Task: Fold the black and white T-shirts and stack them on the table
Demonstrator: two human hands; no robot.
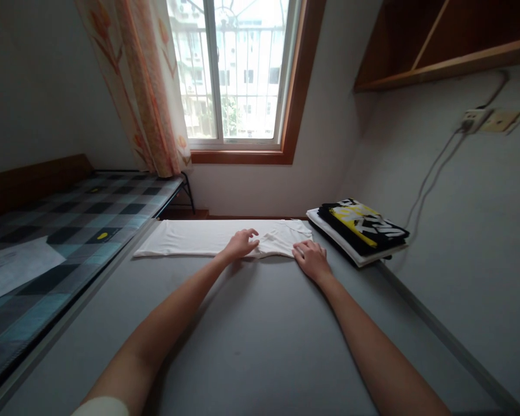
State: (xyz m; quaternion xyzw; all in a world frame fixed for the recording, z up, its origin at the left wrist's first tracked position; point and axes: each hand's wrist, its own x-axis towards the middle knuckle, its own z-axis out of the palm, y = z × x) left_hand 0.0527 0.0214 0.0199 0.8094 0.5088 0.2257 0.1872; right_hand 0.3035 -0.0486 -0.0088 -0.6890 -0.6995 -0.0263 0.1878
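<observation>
I can't read any words. The big white letters [372,224] on the folded black shirt [344,216] look too blurry.

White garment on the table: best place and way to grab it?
Probably the near long edge of the white garment, pinched at two spread points, thumbs above and fingers beneath, coming from the person's side. It lies flat as a long strip across the table, that edge facing the person. The left hand and right hand are by its wrinkled right part.
</observation>
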